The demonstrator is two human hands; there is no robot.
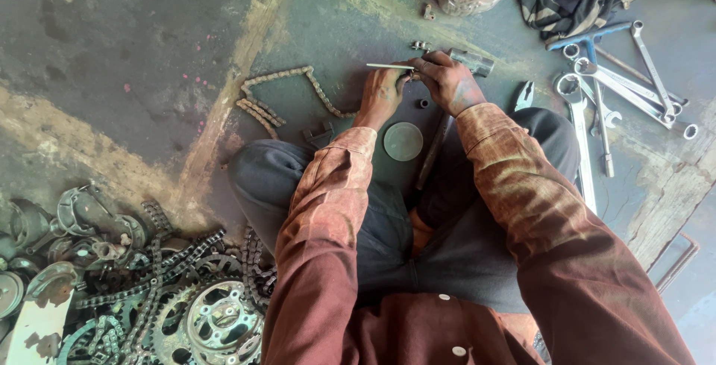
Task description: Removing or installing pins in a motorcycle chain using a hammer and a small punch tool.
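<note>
Hands at upper centre of the frame: left hand pinching a thin metal rod, right hand closed around a grey cylindrical tool, rusty chain just left, spanners at upper right.

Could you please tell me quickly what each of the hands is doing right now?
Left hand: closed on a thin metal rod.
Right hand: closed on a metal cylindrical tool.
</note>
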